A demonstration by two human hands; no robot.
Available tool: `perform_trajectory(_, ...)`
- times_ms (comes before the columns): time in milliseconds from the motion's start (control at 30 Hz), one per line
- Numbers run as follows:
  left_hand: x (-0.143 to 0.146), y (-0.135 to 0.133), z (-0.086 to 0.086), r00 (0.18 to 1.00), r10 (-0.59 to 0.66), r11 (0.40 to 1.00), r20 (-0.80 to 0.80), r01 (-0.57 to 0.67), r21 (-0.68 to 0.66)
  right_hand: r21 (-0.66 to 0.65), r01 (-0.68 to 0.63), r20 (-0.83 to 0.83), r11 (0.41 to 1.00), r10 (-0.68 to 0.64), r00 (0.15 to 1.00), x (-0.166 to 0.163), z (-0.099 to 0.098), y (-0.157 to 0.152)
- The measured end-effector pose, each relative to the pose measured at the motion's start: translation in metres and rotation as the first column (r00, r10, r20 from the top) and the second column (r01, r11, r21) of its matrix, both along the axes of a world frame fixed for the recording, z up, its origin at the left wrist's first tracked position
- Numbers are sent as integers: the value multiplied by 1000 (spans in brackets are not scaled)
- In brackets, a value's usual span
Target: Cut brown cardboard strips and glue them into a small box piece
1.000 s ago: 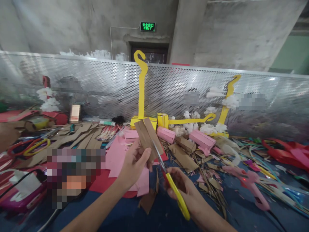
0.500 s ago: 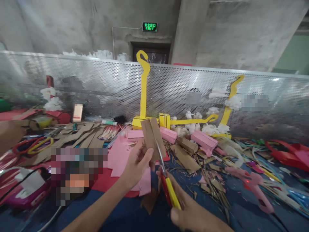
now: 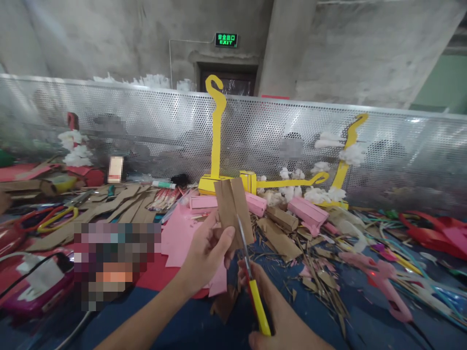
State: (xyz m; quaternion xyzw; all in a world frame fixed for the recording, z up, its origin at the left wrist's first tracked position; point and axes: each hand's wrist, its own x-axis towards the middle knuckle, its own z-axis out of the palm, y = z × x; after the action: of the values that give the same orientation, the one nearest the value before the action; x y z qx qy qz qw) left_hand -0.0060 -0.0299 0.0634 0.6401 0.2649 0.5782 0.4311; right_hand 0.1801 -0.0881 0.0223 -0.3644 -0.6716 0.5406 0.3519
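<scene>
Nearest my camera, my right hand (image 3: 280, 316) is clenched around the grips of the yellow-handled scissors (image 3: 253, 279), whose thin metal blades point up and away from me into the lower edge of the brown cardboard strip (image 3: 232, 209). My left hand (image 3: 206, 255) pinches that strip by its lower left side, thumb in front, and holds it upright above the blue table (image 3: 365, 316), clear of the litter. Brown offcuts and slivers lie on the blue surface under both hands, and loose pink paper sheets (image 3: 178, 233) spread just left of my left wrist. Behind the strip stand the containers: two long pink cardboard boxes (image 3: 308, 210), closed, and a small brown cardboard box (image 3: 280, 218) between them, lying on its side; I cannot tell what is inside any of them. Farther back, a closed yellow cardboard box (image 3: 248, 181) sits beside the base of a tall yellow hooked cardboard post (image 3: 216, 126), with white cotton tufts (image 3: 321, 193) heaped to its right. A perforated metal screen (image 3: 146, 126) closes off the table, and a green exit sign (image 3: 226, 40) glows on the concrete wall beyond.
</scene>
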Motion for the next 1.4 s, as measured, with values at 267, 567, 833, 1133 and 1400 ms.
perform_trajectory(267,0,2,-2,999,6,1000,33,-6,18,16,64,25,998,-64,998,-3,1,-1)
perform_trajectory(567,1,-2,0,999,-5,1000,33,5,-3,27,55,51,998,-57,997,-3,-9,2)
perform_trajectory(833,-14,4,13,967,250,962,51,-254,98,44,99,100,994,-103,990,12,-15,2)
perform_trajectory(1133,-9,-3,9,962,265,964,69,-263,-43,44,75,-70,996,-72,995,8,-38,7)
perform_trajectory(1400,-6,-5,10,962,247,969,111,-243,-55,65,53,-51,996,-50,997,-1,-19,5)
